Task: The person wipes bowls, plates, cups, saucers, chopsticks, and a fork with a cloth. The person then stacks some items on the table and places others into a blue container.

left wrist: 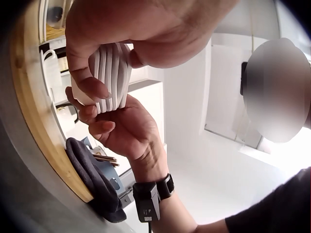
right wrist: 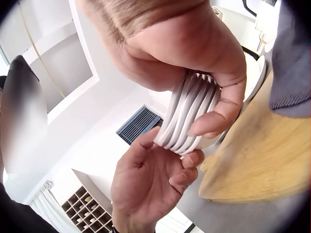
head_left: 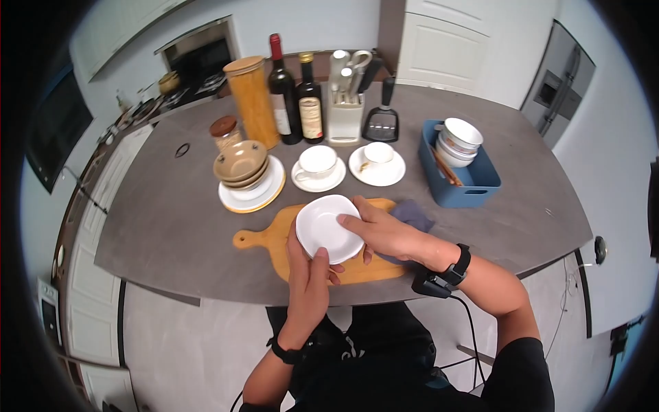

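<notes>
Both hands hold a nested stack of several small white dishes (head_left: 319, 223) above the wooden cutting board (head_left: 377, 272). My left hand (head_left: 307, 288) grips the stack's near left side, its thumb at the rim. From the right, my right hand (head_left: 391, 235) pinches the rim, with the thumb reaching over the top dish's inside. The stacked edges (left wrist: 111, 80) show between the curled fingers in the left wrist view. In the right wrist view, the left hand (right wrist: 150, 182) supports the stack from the opposite side. A dark grey cloth (head_left: 413, 214) lies at the board's right end.
Cups on saucers (head_left: 318, 165) stand behind the board. Brown bowls (head_left: 240, 165) sit on plates at left. A blue bin (head_left: 449, 196) with white bowls (head_left: 461, 135) is at right. Wine bottle (head_left: 283, 96), dark bottle (head_left: 310, 110) and knife block (head_left: 345, 122) line the back.
</notes>
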`<control>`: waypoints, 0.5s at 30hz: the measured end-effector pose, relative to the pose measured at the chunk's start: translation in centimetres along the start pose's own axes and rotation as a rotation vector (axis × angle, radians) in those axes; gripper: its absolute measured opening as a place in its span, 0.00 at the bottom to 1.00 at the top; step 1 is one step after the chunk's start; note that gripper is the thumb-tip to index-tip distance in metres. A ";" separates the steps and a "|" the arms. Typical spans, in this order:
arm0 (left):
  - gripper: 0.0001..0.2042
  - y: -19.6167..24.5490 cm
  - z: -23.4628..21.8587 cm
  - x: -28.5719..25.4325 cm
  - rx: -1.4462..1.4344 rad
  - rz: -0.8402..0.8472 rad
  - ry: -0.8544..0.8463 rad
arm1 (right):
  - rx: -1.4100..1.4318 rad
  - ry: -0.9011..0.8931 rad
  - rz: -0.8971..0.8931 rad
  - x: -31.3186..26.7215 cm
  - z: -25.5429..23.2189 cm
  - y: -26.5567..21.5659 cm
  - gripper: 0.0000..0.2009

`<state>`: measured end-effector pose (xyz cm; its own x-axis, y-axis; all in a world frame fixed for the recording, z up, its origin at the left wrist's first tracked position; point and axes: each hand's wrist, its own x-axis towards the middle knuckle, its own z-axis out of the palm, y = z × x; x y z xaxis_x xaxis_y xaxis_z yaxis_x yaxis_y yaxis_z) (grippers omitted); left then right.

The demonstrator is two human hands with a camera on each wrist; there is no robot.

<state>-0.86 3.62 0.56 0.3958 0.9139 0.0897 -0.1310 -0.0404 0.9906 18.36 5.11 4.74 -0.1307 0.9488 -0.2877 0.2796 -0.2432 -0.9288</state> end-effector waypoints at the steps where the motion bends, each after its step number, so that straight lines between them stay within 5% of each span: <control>1: 0.31 0.5 0.7 -0.2 0.047 0.089 -0.019 | -0.001 0.023 0.003 -0.9 -0.8 -0.3 0.26; 3: 0.35 1.4 2.0 -0.4 0.008 0.094 -0.102 | 0.062 0.001 -0.044 -2.9 -2.7 -0.8 0.26; 5: 0.38 1.8 3.6 -0.5 -0.068 0.293 -0.203 | 0.121 0.053 -0.050 -5.1 -4.8 -1.5 0.27; 7: 0.41 2.6 3.7 -0.4 -0.111 0.258 -0.292 | 0.253 0.123 -0.069 -7.3 -7.1 -1.8 0.29; 11: 0.39 1.5 2.8 -0.3 -0.049 0.300 -0.275 | 0.171 0.355 -0.061 -9.8 -14.3 -1.9 0.30; 15: 0.35 -1.2 0.3 0.0 0.198 0.299 -0.054 | -0.076 0.517 -0.018 -9.8 -22.3 -0.5 0.29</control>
<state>-0.40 3.54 -0.58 0.4151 0.8273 0.3785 -0.0721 -0.3848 0.9202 40.71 0.44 13.28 0.3449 0.9332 -0.1012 0.3524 -0.2286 -0.9075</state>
